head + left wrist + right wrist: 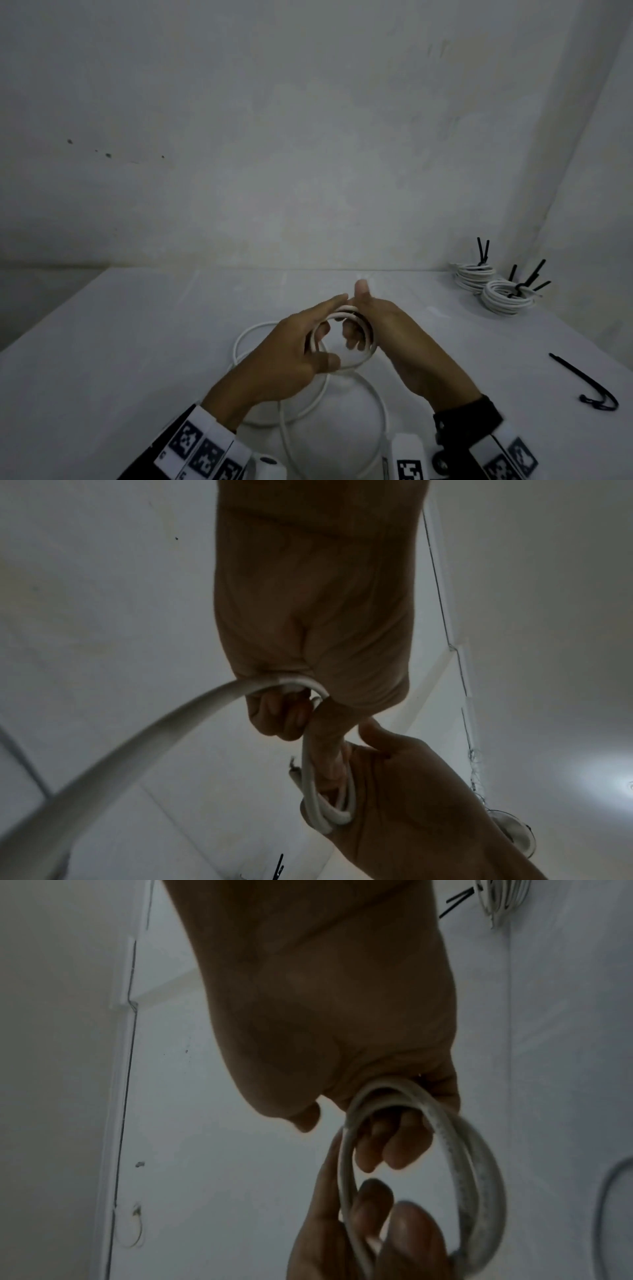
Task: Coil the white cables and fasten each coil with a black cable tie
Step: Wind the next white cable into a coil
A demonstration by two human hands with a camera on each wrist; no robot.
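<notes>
A small coil [342, 337] is being wound above the table [120, 342] at lower centre: it is being held by the right hand's [394, 342] curled fingers while cable [373, 397] is being pinched and fed by the left hand [291, 356]. Loops should be kept even; the tie [585, 383] is waiting, lower right.

No legible text or labels.

Both hands are bare. The left hand [291, 356] comes out of a dark sleeve [171, 442] with a white band [205, 452] around the wrist, covered in black-and-white square patterns. The right hand [394, 339] has a black cuff [469, 421] and a white patterned band [507, 455] too.
</notes>
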